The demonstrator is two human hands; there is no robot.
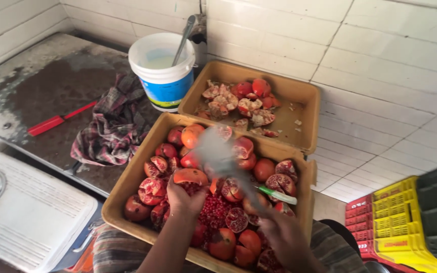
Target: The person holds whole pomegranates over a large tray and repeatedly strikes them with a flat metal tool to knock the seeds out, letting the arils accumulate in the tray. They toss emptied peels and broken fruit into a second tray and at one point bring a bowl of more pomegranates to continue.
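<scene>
Our left hand [182,198] has its fingers curled around a pomegranate half [190,176] in the near cardboard tray [127,189]. To its right, our right hand [279,233] grips a blurred knife [223,159] over cut pomegranates [279,183].

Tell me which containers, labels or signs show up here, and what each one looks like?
White bucket: back of the counter, round, with a blue, green and yellow label band.
Near tray: tan, rectangular, on the lap, holding cut pomegranates.
Far tray: tan, rectangular, against the tiled wall, holding peel scraps.
Yellow crate: lower right, slotted plastic, on a red crate.
White cooler lid: lower left, ribbed.
No signs or screens.
</scene>
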